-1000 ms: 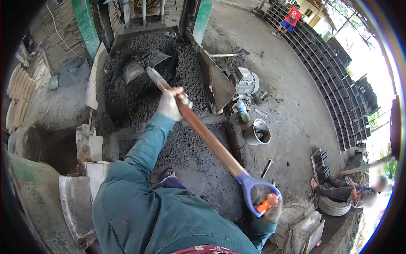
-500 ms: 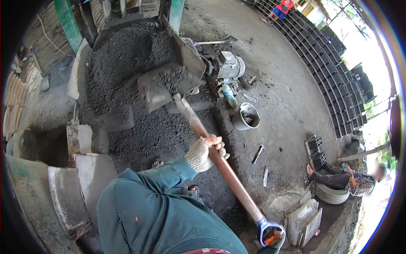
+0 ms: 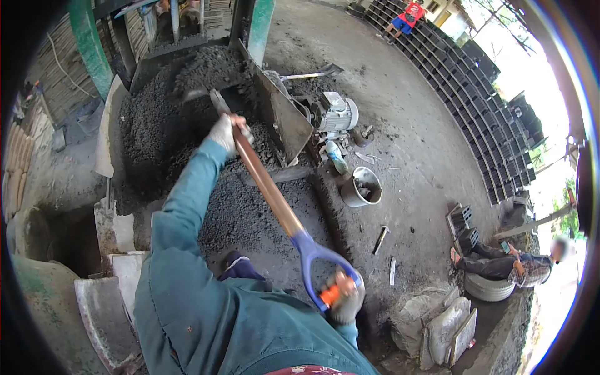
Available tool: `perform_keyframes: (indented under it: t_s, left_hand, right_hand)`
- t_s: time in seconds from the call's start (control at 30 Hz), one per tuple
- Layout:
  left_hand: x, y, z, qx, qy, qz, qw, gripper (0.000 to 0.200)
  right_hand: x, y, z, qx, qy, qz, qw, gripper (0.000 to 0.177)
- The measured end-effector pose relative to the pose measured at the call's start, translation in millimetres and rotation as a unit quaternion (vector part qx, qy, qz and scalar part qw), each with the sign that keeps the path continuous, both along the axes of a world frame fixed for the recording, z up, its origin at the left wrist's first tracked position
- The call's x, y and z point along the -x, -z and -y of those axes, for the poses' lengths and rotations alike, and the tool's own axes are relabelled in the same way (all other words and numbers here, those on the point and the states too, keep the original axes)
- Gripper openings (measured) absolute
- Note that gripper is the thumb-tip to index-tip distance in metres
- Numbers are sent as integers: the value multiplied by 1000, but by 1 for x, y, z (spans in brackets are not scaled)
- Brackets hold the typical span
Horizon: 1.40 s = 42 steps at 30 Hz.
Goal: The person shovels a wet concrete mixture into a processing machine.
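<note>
A shovel (image 3: 267, 187) with a reddish-brown shaft and a blue D-shaped handle reaches forward over a trough of dark, crumbly material (image 3: 147, 119). My left hand (image 3: 230, 133), in a light knitted glove with bare fingertips, is wrapped round the shaft near the blade. At the rear end, my right hand (image 3: 344, 297), also gloved, is closed on the handle's orange grip. The blade lies low in the trough, mostly hidden by dark material, some of it blurred in motion above the blade.
Beside the trough stand a grey motor (image 3: 336, 114), a bottle (image 3: 335, 156) and a bucket (image 3: 361, 187). A hammer (image 3: 381, 240) lies on the floor. One person (image 3: 500, 265) sits on a tire at right; another (image 3: 406, 20) stands by stacked dark blocks (image 3: 465, 94).
My left hand and the blade have moved forward, deeper over the trough. The loaded blade's material is now loose above it. The handle and my right hand have come further forward and left.
</note>
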State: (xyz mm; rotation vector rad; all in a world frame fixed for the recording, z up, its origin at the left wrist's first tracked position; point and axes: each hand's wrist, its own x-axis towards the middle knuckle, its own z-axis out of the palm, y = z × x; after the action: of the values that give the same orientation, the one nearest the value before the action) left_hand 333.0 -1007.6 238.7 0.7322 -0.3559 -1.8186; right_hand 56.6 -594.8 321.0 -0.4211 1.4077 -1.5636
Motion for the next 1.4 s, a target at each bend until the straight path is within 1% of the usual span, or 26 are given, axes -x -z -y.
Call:
perform_keyframes:
  t_s: [0.03, 0.07, 0.1, 0.13, 0.17, 0.2, 0.23, 0.27, 0.3, 0.33, 0.37, 0.4, 0.43, 0.47, 0.5, 0.57, 0.67, 0.77, 0.97, 1.1, 1.17, 1.23, 1.27, 1.3, 1.33, 1.4]
  left_hand:
    - [-5, -1, 17, 15, -63, 40, 997, 22]
    - [-13, 0, 30, 20, -48, 17, 999, 24]
    - [-16, -2, 42, 17, -55, 52, 997, 24]
    - [-14, -5, 44, 17, -63, 87, 994, 24]
    - [9, -31, 4, 41, -63, 43, 996, 23]
    - [30, -35, -16, 11, -48, -6, 999, 22]
    - [51, -45, -46, -4, -20, -62, 998, 21]
    - [71, -57, -86, -18, 18, -168, 985, 21]
    - [90, -63, -122, -11, 44, -161, 986, 25]
    - [106, -65, -152, -3, 81, -190, 978, 23]
    - [122, -51, -170, 25, 88, -219, 971, 26]
    - [139, -51, -197, -2, 84, -213, 973, 25]
    - [157, -50, -226, 18, 122, -202, 972, 24]
    - [175, -31, -247, 14, 158, -226, 961, 22]
    - [189, -29, -274, 7, 177, -243, 954, 21]
    - [214, -20, -323, -50, 189, -243, 950, 19]
    - [237, -2, -375, -36, 226, -258, 939, 16]
    - [247, -4, -399, -45, 224, -242, 943, 14]
    - [242, -4, -377, -109, 193, -229, 948, 18]
    - [231, -3, -354, -86, 177, -227, 954, 16]
    - [216, -4, -332, -79, 160, -219, 959, 15]
    - [183, -11, -295, -72, 145, -177, 971, 17]
    - [162, -16, -270, -67, 135, -157, 976, 17]
    - [140, -11, -239, -67, 89, -144, 983, 20]
    - [114, -5, -204, -69, 44, -130, 988, 22]
    - [69, -7, -144, -47, -67, -42, 996, 27]
  right_hand:
    - [-7, -18, 14, -11, -57, -37, 998, 25]
    - [-2, -15, 22, 73, -97, -110, 986, 28]
    - [7, -25, 29, 107, -153, -144, 972, 31]
    - [23, -23, 27, 93, -181, -130, 970, 42]
    - [39, -35, 11, 80, -144, -100, 981, 36]
    - [60, -48, 1, 73, -111, -73, 988, 30]
    - [92, -40, -22, 89, -59, -68, 992, 27]
    - [130, -24, -54, 98, -10, -64, 993, 25]
    - [162, -11, -84, 27, 38, -103, 994, 23]
    - [195, 2, -113, -48, 82, -134, 986, 22]
    - [222, 18, -139, -93, 119, -147, 978, 22]
    - [243, 33, -163, -110, 148, -141, 973, 22]
    - [263, 48, -187, -118, 174, -134, 968, 22]
    - [279, 63, -213, -129, 195, -128, 964, 22]
    - [293, 75, -239, -136, 215, -118, 960, 22]
    - [318, 94, -288, -147, 254, -102, 950, 22]
    - [343, 108, -355, -156, 300, -83, 937, 21]
    - [353, 106, -396, -154, 327, -70, 930, 21]
    - [350, 78, -416, -125, 334, -69, 932, 21]
    - [328, 47, -391, -107, 289, -72, 949, 21]
    - [307, 34, -357, -95, 236, -75, 964, 21]
    - [272, 30, -310, -84, 151, -66, 983, 21]
    - [247, 36, -282, -73, 78, -38, 994, 21]
    - [234, 45, -249, -39, -87, 109, 989, 21]
    - [170, 35, -208, -130, -1, -137, 982, 24]
    - [96, 36, -163, -23, -41, -119, 992, 31]
